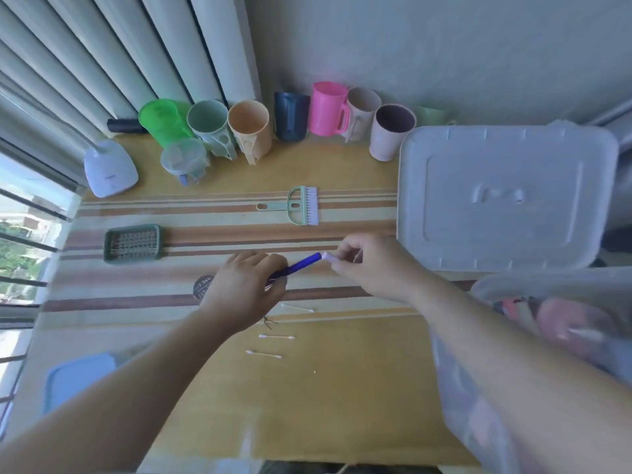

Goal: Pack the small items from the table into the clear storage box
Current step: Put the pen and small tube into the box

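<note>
My left hand (244, 289) grips the lower end of a blue pen-like stick (301, 263) above the middle of the table. My right hand (371, 265) pinches its white tip (327, 256). The clear storage box (485, 285) stands at the right, under my right forearm, with pink and other items blurred inside. Its clear lid (506, 196) lies behind it. Three cotton swabs (277, 336) lie on the table below my hands. A green brush (297, 206) and a green slotted tray (133, 244) lie further back.
A row of coloured plastic cups (249, 128) lines the back wall. A white device (109, 169) sits at the back left by the window. A blue lid (75, 378) lies at the near left. A dark round disc (201, 285) peeks out beside my left hand.
</note>
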Tool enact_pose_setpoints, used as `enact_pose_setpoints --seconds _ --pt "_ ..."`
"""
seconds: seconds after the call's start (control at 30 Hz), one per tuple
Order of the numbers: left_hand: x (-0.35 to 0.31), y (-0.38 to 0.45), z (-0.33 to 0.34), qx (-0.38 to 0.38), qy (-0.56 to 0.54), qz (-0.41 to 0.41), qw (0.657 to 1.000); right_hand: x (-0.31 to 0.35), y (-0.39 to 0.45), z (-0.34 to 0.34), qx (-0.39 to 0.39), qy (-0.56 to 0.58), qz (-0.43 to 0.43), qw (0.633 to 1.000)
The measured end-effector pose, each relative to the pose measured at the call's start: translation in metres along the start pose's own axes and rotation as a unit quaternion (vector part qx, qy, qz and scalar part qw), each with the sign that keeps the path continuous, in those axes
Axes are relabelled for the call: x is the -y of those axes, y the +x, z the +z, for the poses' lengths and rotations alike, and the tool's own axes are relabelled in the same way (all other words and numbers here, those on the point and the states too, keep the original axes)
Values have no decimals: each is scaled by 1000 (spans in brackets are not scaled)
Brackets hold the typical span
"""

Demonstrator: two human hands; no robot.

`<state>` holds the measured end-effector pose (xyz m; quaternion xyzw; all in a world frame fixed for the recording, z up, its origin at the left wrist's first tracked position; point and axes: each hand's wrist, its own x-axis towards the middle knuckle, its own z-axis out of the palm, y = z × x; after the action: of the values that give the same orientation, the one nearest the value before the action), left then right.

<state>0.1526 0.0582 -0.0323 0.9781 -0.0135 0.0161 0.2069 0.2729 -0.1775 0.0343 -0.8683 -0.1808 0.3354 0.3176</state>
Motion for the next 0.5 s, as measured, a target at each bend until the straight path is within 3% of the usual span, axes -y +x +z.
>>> enact_pose_setpoints --seconds 0.1,0.23,0.37,0.5 --pt "-75 7 -13 -48 -71 47 995 -4 -65 -59 -66 33 -41 996" --pt "-182 15 -19 -56 -121 146 980 -63 -147 -113 -130 -31 -42 990" --pt "-286 12 -2 46 -81 245 965 -156 -217 -137 -82 -122 50 988" --pt "-376 5 35 199 74 310 927 -242 -273 -132 -9 -180 137 974"
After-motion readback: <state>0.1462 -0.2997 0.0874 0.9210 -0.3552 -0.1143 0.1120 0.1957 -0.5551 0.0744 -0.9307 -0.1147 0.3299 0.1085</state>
